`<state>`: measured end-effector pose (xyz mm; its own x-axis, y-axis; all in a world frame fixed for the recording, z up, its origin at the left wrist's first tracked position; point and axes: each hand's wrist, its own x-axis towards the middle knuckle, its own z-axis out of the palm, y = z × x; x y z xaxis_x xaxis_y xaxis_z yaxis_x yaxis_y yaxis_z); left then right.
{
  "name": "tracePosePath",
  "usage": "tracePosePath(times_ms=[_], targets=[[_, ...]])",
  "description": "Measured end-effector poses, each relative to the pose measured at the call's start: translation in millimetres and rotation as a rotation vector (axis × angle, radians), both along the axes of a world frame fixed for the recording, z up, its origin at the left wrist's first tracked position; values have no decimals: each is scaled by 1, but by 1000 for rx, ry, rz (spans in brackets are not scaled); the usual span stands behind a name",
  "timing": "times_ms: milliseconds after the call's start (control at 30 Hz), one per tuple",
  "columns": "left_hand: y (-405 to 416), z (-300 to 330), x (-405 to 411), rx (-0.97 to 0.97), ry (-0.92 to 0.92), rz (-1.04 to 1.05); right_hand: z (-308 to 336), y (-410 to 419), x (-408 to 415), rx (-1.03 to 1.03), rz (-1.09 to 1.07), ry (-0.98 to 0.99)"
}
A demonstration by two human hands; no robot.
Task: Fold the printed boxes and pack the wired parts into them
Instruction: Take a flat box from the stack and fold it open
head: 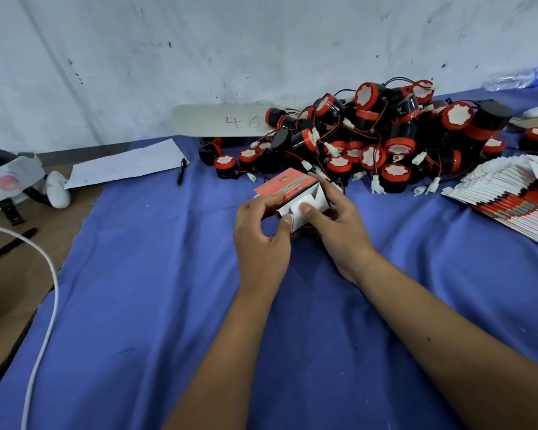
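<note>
— Where's the box right now?

— I see the printed box (292, 197) held just above the blue cloth (137, 305), near the middle of the table, its red printed face up and its white end flaps turned toward me. The left hand (261, 237) grips its near left corner, fingers curled over the top edge and thumb against a white flap. The right hand (336, 225) wraps the right side, thumb pressing on the flaps at the open end. Both hands hold the box firmly.

— Is the end closed?

— From my view the flaps are partly folded in, with a gap between them. I cannot tell whether anything is inside.

— And the parts?

— The wired parts (370, 138) lie in a heap just behind the box, black bodies with red caps and white tops, thin wires ending in small white plugs. To the right, a fanned stack of flat boxes (507, 193) rests on the cloth.

— Anything else around?

— A pen (181, 171) and a sheet of paper (128, 164) at the cloth's far left edge, a pale strip marked "46" (221, 121) against the wall, a plastic bottle (517, 78) lying at the far right, and a white cable (44, 299) curving over the left side.
</note>
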<state>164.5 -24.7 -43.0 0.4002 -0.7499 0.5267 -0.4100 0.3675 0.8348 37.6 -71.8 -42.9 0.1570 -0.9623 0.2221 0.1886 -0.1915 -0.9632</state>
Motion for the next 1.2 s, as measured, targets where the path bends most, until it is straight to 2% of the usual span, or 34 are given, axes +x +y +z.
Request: tracePosePath(times_ms=[167, 400, 567, 667, 733, 1033, 1200], targets=[[-2, -2, -5, -13, -34, -12, 1, 1, 0, -25, -85, 19], [-1, 0, -6, 8, 14, -28, 0, 2, 2, 48, -172, 23], [0, 1, -3, 38, 276, -107, 2, 1, -1, 117, -51, -85], [2, 4, -7, 28, 331, -144, 4, -1, -4, 210, 96, -325], [2, 3, -8, 46, 340, -164, 5, -3, -6, 231, 142, -410], [-7, -8, -1, 68, 242, -35, -2, -1, -1, 243, 32, -287], [-11, -9, 4, 95, 280, 31, 5, 2, -4, 195, 188, -343]])
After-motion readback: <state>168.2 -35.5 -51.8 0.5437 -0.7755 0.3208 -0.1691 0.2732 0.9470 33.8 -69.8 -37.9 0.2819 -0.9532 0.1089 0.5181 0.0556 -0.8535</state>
